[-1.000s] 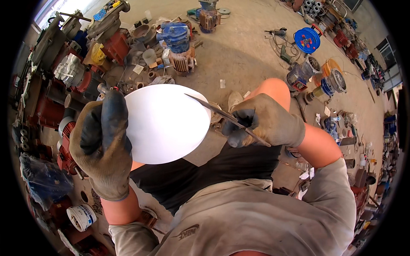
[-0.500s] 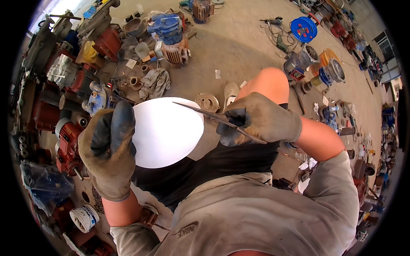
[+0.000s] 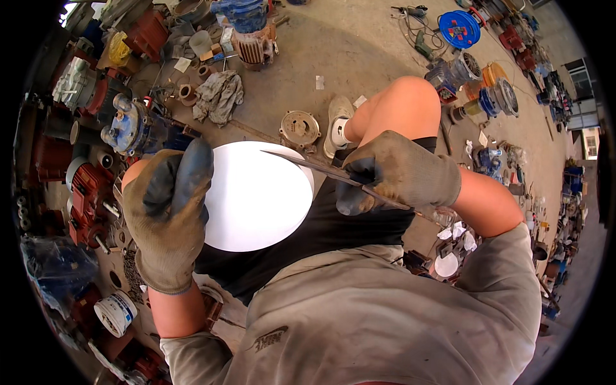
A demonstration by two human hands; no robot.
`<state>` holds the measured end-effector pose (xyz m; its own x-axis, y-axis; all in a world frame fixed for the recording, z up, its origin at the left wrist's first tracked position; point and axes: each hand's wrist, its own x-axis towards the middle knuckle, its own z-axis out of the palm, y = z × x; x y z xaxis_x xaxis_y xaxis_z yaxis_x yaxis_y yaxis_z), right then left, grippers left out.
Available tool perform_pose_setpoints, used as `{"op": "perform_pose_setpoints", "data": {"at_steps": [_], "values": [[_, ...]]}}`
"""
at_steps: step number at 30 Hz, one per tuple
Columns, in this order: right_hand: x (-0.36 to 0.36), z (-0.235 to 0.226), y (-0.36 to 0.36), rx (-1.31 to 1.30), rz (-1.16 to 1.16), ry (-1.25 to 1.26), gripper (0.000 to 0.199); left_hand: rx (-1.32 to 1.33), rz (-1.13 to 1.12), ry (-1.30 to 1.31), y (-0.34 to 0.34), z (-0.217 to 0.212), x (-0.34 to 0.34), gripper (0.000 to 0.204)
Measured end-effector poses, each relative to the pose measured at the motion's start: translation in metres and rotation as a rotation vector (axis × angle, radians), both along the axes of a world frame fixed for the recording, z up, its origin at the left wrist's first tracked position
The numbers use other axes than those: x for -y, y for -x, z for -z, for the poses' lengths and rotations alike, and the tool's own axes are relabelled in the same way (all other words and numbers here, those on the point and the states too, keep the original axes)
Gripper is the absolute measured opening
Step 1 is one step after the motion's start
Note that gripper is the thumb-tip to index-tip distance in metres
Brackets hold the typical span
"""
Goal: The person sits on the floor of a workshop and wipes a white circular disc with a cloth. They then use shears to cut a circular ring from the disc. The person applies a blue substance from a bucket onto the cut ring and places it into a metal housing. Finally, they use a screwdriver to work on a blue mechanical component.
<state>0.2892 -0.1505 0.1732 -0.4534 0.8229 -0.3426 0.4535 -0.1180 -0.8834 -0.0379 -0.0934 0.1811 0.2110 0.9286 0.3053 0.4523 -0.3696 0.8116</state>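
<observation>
My left hand, in a brown work glove with dark coated fingers, is closed on the left edge of a white oval sheet. The sheet is held up over my lap, and its thickness is hard to make out. My right hand, gloved alike, is closed around a long, narrow, dark metal blade. Its thin tip lies over the sheet's upper part, and the other end sticks out past my fingers on the lower right. Whether the tip touches the sheet I cannot tell.
A round metal cover lies on the floor beyond the sheet. A crumpled rag, a blue pump and red motors crowd the left. A blue cable reel and a drill lie at the far right.
My view has shifted, so the floor things appear higher and further left. The sheet is turned a little and looks wider. Both hands keep their grip, and the blade's tip stays over the sheet's upper part.
</observation>
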Motion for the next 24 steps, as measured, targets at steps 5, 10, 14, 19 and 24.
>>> {"op": "perform_pose_setpoints", "data": {"at_steps": [5,10,14,19,24], "values": [[-0.006,0.007,-0.002,0.08,-0.079,-0.181,0.038,-0.052,0.008,0.099,-0.01,-0.013,0.001,0.015],[-0.004,0.018,-0.011,0.029,-0.145,-0.291,0.036,-0.084,0.041,0.06,-0.014,-0.014,-0.002,0.014],[-0.006,0.007,-0.007,0.061,-0.101,-0.169,0.032,-0.132,0.093,-0.007,-0.018,-0.017,-0.005,0.015],[-0.005,0.001,-0.007,0.058,-0.074,-0.088,0.03,-0.147,0.145,-0.046,-0.017,-0.017,-0.011,0.019],[-0.003,0.012,-0.014,0.034,-0.115,-0.208,0.042,-0.231,0.198,-0.122,-0.02,-0.022,-0.014,0.022]]}}
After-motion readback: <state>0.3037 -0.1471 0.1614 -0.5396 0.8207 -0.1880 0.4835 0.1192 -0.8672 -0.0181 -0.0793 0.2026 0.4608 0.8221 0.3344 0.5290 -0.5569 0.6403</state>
